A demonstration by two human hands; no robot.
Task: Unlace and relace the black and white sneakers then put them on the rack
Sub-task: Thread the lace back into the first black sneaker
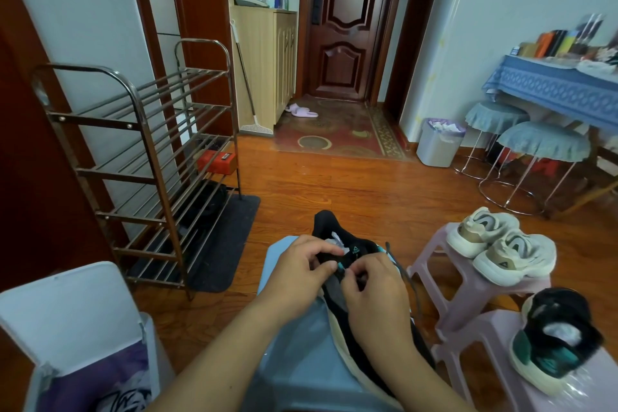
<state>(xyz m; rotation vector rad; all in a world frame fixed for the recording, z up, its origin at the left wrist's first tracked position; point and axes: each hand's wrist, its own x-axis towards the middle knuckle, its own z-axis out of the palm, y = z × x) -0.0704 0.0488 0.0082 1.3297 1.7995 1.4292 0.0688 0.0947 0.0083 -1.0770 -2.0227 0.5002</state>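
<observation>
- While we sit over a wooden floor [351, 184], a bare metal rack [147, 157] stands at our left against the wall.
- We see a red patterned rug [334, 130] before a dark door [344, 20].
- On the blue stool [301, 344] before us lies the black sneaker [337, 237]; its tongue shows a small triangle logo, the wording too small to read.
- Its mate [555, 338] sits on a pink stool [485, 344] at right.
- Our left hand [297, 267] grips the tongue; our right hand [374, 291] pinches the lace [406, 278].
</observation>
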